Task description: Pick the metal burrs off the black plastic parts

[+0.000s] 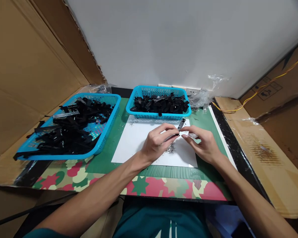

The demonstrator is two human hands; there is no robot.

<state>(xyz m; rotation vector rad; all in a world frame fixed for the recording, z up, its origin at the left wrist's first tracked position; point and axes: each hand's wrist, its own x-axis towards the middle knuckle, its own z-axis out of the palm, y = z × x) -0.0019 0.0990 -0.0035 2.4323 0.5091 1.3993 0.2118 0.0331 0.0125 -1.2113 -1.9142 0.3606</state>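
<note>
My left hand (157,142) is closed on a narrow black plastic part (181,124), whose far end sticks up past the fingertips. Close on its right, my right hand (202,142) has its thumb and forefinger drawn together at the part. Whether a small piece sits between those fingertips is too fine to make out. Beneath the hands lies a white sheet (129,145) with a loose pile of tiny metal pieces (171,148) on it. A few more tiny pieces (132,121) are scattered near the sheet's far left corner.
Two blue baskets hold many black plastic parts: a large basket (108,127) on the left and a smaller basket (161,115) at the back. Cardboard walls (27,66) flank the table. Clear plastic bags (201,99) and a yellow cable (245,105) are at the back right.
</note>
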